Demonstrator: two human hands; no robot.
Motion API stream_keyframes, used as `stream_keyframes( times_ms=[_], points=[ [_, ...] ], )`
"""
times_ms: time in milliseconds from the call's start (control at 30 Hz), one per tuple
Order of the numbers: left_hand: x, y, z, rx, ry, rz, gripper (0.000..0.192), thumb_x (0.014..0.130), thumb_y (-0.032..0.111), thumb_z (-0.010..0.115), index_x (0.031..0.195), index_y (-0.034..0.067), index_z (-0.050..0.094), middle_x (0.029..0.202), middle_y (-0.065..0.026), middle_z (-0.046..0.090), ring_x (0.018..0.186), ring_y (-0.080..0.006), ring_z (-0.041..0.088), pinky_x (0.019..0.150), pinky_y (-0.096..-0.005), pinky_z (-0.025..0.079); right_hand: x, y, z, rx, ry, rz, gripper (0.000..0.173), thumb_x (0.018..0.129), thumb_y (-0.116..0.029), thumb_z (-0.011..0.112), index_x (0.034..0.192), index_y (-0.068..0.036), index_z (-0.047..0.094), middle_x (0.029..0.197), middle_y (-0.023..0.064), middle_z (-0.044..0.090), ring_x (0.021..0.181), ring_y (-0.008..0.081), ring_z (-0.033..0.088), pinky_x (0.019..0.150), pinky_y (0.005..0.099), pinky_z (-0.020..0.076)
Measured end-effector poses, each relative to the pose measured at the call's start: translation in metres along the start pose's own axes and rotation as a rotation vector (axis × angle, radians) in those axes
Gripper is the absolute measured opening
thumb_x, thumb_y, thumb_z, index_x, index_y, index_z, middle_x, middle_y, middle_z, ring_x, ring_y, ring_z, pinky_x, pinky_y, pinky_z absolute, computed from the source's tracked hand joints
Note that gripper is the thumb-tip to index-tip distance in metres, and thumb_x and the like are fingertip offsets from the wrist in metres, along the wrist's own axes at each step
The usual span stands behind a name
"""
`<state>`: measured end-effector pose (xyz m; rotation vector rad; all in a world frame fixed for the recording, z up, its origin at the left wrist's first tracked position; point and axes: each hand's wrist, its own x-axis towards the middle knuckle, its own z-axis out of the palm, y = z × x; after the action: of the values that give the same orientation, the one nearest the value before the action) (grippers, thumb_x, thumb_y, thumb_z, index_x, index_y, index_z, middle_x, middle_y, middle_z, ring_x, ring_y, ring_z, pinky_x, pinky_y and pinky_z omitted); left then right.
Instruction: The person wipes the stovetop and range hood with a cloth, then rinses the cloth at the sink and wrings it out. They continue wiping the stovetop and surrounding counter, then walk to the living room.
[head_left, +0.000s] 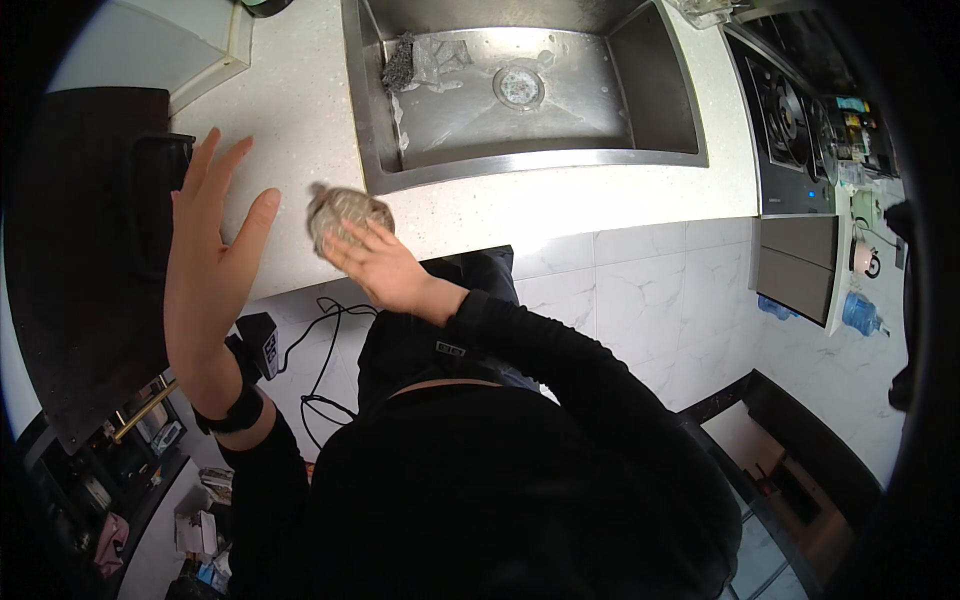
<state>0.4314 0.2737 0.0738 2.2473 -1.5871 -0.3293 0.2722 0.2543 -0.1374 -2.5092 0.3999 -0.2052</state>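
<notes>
My right hand (375, 262) lies palm down on a crumpled grey-brown cloth (341, 206), pressing it on the speckled white countertop (300, 105) near the front left corner of the sink. The cloth's edges are slightly blurred. My left hand (217, 217) is raised at the counter's left end, with fingers apart and nothing in it. It appears in front of a black panel (82, 247) with a dark handle. Inside the stainless steel sink (577, 131), a dark mesh scourer (400, 64) and a grey cloth (441, 60) rest at the left, beside the drain strainer (518, 88).
A gas stove (784, 112) stands right of the sink. Black cables (330, 337) trail over the tiled floor below the counter. Blue water jugs (862, 313) and a pink kettle (864, 259) are at the far right. Shelves with various items (146, 427) stand at lower left.
</notes>
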Motion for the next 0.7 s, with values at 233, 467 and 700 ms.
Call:
stream_keyframes(
  times_ms=[233, 467, 700],
  points=[
    [-0.003, -0.028, 0.046, -0.111, -0.12, -0.004, 0.042, 0.086, 0.026, 0.057, 0.122, 0.005, 0.05, 0.137, -0.0194, 0.035, 0.126, -0.0361, 0.035, 0.107, -0.0435, 0.022, -0.124, 0.073, -0.061, -0.244, 0.357, 0.36, 0.054, 0.071, 0.005, 0.047, 0.122, -0.01, 0.051, 0.13, 0.0169, 0.043, 0.122, 0.0355, 0.037, 0.101, 0.0477, 0.0282],
    [-0.037, -0.051, 0.064, -0.363, -0.159, -0.238, 0.044, 0.085, 0.025, 0.057, 0.122, 0.002, 0.05, 0.137, -0.0219, 0.034, 0.123, -0.0381, 0.037, 0.105, -0.0439, 0.025, -0.159, 0.076, -0.099, -0.148, 0.099, 0.227, 0.059, 0.081, -0.001, 0.044, 0.137, -0.01, 0.033, 0.144, 0.0183, 0.023, 0.133, 0.0393, 0.018, 0.108, 0.0503, 0.0143],
    [-0.058, -0.06, 0.075, -0.399, -0.131, -0.325, 0.044, 0.085, 0.02, 0.058, 0.125, 0.003, 0.047, 0.138, -0.0184, 0.036, 0.122, -0.0274, 0.042, 0.074, -0.0276, 0.048, 0.033, 0.036, -0.052, -0.113, -0.377, -0.603, 0.044, 0.083, -0.02, 0.047, 0.127, -0.022, 0.049, 0.139, 0.0015, 0.037, 0.131, 0.0249, 0.029, 0.109, 0.0433, 0.0194]
  ],
)
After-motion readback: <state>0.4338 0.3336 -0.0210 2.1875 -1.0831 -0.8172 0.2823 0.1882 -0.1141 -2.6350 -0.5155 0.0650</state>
